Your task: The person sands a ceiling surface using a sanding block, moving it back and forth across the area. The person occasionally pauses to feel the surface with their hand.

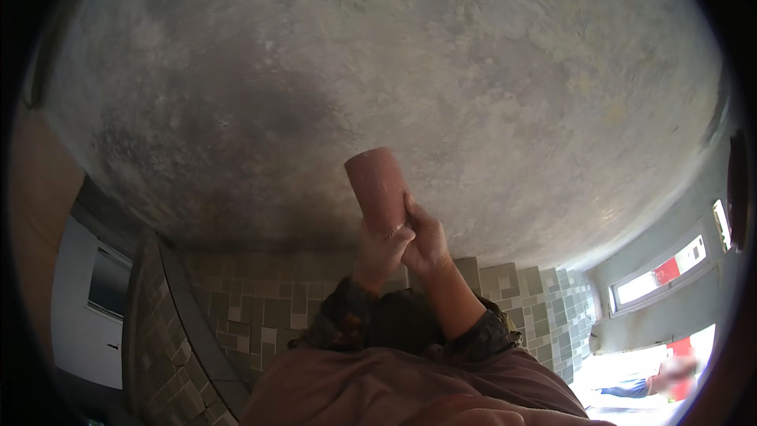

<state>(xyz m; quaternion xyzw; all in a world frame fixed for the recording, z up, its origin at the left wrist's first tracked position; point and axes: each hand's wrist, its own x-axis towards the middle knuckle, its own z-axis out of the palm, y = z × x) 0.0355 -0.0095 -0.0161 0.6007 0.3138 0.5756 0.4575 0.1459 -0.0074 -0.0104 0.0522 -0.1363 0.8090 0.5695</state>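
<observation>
A reddish-brown, slightly curved piece (377,185), like a bent sheet or a tube, stands out upward from my hands, with pale marks on its face. Its lower end is in my left hand (382,251), whose fingers are closed around it and a little blurred. My right hand (426,238) grips the same piece along its right edge, thumb pointing up, next to the left hand. Behind it spreads a broad grey, mottled surface (489,110) with darker and yellowish patches. I cannot tell whether the piece touches that surface.
Small grey-green tiles (272,308) pave the floor below. On the left are a dark raised edge (193,312) and a pale door (83,323). To the right, a narrow window (658,274) sits above a bright opening, where another person (662,383) shows blurred.
</observation>
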